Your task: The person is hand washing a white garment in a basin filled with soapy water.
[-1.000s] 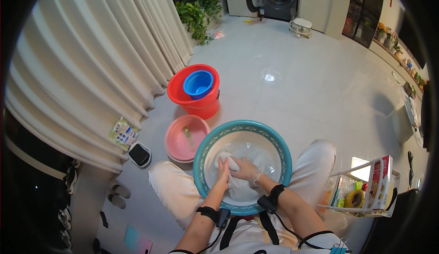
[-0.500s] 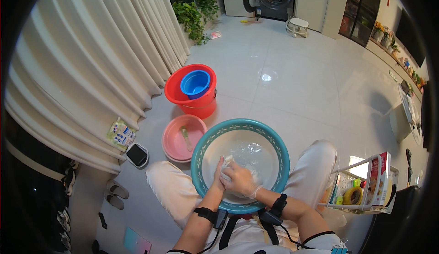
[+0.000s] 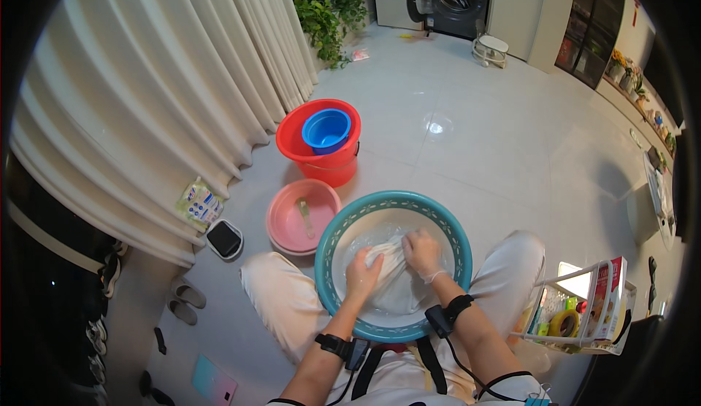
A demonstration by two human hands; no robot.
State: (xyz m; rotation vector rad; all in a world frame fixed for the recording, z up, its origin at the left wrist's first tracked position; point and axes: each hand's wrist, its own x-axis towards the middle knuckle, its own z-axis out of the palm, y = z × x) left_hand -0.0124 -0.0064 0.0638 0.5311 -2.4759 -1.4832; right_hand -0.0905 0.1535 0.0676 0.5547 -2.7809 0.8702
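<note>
A wide basin (image 3: 326, 260) with a teal rim and pale inside stands between my knees, with water in it. My left hand (image 3: 363, 274) is closed on the left side of a wet white cloth (image 3: 394, 274). Farther right, my right hand (image 3: 422, 253) grips the cloth's upper right part in a fist. Between the two hands the cloth is stretched in folds, and its lower part hangs into the water. Both wrists carry black straps with small boxes and cables.
Left of the basin sits a pink basin (image 3: 281, 220) holding a pale brush-like tool (image 3: 305, 216). Behind it stands a red bucket (image 3: 336, 171) with a blue bucket (image 3: 326, 130) inside. A white basket (image 3: 577, 342) of supplies is by my right knee. Curtains (image 3: 168, 92) hang at left.
The bunched cloth has been spread out between my hands. My right hand has moved up and right, away from my left. The view has shifted slightly.
</note>
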